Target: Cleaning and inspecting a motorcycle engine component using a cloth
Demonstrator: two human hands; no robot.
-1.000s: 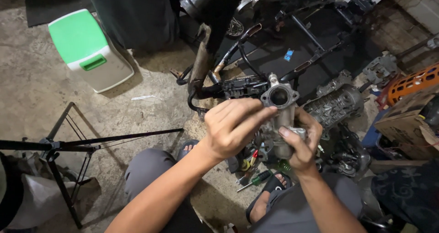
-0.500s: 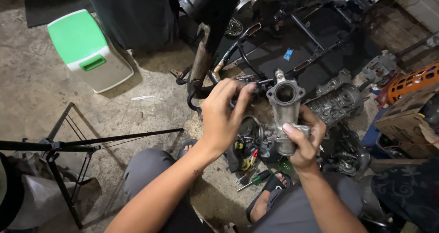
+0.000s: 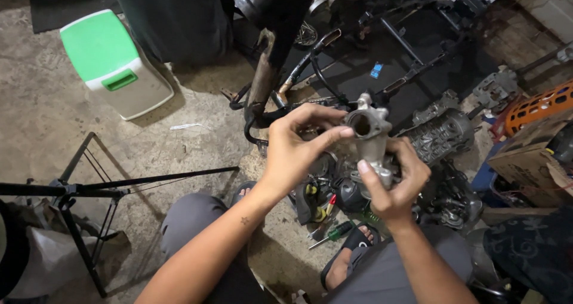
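I hold a grey cast-metal engine part [image 3: 371,138] with a round opening at its top, upright in front of me. My right hand [image 3: 397,187] grips its lower body from below and behind. My left hand [image 3: 296,147] is at its upper left side, with the fingertips touching the rim of the opening. Below the part, on the concrete floor, lie several screwdrivers [image 3: 329,232] with green and red-yellow handles, next to my sandalled foot [image 3: 349,257].
A stripped motorcycle frame [image 3: 382,53] and a finned engine block [image 3: 440,135] lie ahead on a dark mat. A green-lidded white bin [image 3: 113,65] stands at the upper left. A black tripod [image 3: 89,190] spreads at the left. An orange crate [image 3: 540,106] and cardboard boxes sit at the right.
My left hand drew back from the part half a second ago and has returned to its top rim. The part has risen slightly and my right hand stays under it.
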